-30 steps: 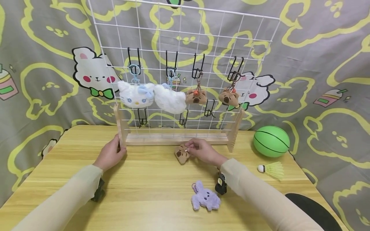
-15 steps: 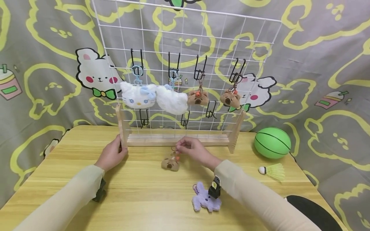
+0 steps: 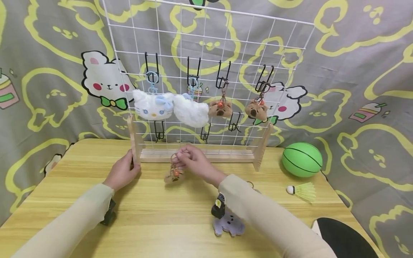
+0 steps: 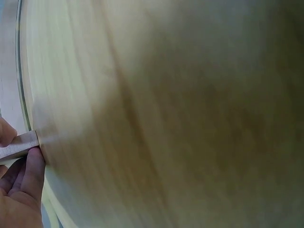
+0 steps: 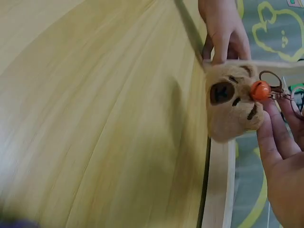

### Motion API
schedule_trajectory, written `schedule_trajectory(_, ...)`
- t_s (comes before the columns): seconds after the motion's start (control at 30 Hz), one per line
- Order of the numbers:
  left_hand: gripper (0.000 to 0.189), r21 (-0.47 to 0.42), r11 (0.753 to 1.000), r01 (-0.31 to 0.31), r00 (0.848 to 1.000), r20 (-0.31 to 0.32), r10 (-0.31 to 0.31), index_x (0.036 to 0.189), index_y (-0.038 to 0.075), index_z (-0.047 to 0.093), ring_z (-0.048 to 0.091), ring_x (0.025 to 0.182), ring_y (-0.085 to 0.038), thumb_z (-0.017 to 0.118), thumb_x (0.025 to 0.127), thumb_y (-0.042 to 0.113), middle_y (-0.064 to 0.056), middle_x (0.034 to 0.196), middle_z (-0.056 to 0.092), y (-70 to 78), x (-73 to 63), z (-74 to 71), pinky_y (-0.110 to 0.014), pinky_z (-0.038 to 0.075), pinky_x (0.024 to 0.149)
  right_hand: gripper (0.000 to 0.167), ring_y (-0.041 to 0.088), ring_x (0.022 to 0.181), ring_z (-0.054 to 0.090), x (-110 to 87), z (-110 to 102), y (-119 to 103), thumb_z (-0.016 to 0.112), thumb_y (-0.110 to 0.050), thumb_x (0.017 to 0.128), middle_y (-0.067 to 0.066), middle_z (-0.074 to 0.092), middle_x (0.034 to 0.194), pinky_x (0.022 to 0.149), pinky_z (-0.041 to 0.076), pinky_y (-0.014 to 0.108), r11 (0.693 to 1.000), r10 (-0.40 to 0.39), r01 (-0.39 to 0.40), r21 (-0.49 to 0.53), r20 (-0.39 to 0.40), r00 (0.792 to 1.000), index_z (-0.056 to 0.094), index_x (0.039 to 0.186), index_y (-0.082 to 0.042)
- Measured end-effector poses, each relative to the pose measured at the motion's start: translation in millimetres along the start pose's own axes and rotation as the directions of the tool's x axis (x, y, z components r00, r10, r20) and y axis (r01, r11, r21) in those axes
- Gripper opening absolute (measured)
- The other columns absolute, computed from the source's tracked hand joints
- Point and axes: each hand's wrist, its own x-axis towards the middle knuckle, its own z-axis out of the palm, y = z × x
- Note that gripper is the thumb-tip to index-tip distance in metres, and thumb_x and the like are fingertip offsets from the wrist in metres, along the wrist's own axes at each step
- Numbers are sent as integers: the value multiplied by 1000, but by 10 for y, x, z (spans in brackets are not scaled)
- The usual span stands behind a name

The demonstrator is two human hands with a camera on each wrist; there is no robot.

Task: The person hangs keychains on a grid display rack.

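Both sleeved forearms [image 3: 72,218] reach forward over the desk [image 3: 155,225]. Left hand [image 3: 122,170]: thumb and fingers grip the rack's wooden upright [image 3: 133,139]. Right hand [image 3: 195,161]: fingertips pinch the ring [image 3: 173,156] of a brown plush keychain [image 3: 171,177], held before the base rail [image 3: 232,158].

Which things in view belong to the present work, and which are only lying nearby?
Likely in the work:
brown plush keychain, in the right hand
rack, gripped by the left hand
hanging plush keychains
purple plush, perhaps

Apparently just lying about:
green ball
shuttlecock
black round-edged object
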Motion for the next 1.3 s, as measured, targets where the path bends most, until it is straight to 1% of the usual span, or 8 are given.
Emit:
schedule_trajectory(0.17,56,1,1000,6,1000,4,-6,152,-9,37,66,118,-50,55,101,6,-36,131,63,-4,-1,-5,-62,57,95,17,23,88,79,136,167,-79,46,-8,111,35,70,124,87,66,36,997,11,-9,75,-35,999,51,121,4)
schedule_trajectory(0.23,56,3,1000,7,1000,6,-7,152,-9,37,65,119,-51,55,101,6,-36,132,63,-2,0,-7,-62,57,96,17,16,83,77,178,222,-121,45,-9,111,34,71,123,85,66,35,996,11,-6,89,-52,999,49,123,3)
schedule_trajectory(0.3,56,2,1000,7,1000,4,-7,152,-9,37,65,119,-51,55,101,6,-37,133,62,-5,1,-13,-62,57,96,18,15,81,76,217,274,-164,45,-10,112,33,71,122,84,66,35,995,11,-5,97,-63,998,49,124,2)
schedule_trajectory(0.5,55,0,1000,-7,1000,-7,7,151,-11,37,65,118,-53,54,100,5,-39,133,61,-8,6,-53,-64,57,96,19,21,82,77,328,387,-283,46,-13,112,29,73,121,82,66,32,995,29,-19,101,-97,995,51,123,2)
schedule_trajectory(0.73,55,20,1000,-4,1000,2,4,149,-12,37,65,116,-54,55,100,6,-40,131,62,-5,8,-41,-65,56,95,18,17,79,74,429,456,-322,46,-15,112,26,74,122,79,66,31,991,66,-48,121,-146,987,51,122,-1)
schedule_trajectory(0.93,54,13,1000,-11,1000,-7,11,148,-12,39,67,113,-52,57,99,4,-39,126,64,2,12,-17,-64,57,94,15,34,91,77,478,488,-266,47,-10,111,27,74,120,79,66,29,992,100,-83,92,-191,977,52,120,1)
schedule_trajectory(1.03,54,16,1000,-18,1000,-6,18,147,-13,39,66,114,-53,58,99,4,-39,126,64,-4,15,-19,-64,57,94,16,39,97,77,487,489,-253,48,-11,111,27,75,119,80,66,30,994,100,-87,69,-207,973,53,120,1)
schedule_trajectory(1.3,53,3,1000,-18,1000,3,18,147,-13,39,65,118,-54,54,100,5,-40,129,62,-5,18,-14,-64,57,95,16,27,91,77,469,463,-236,50,-8,109,24,75,119,85,66,34,992,122,-113,58,-195,973,54,122,1)
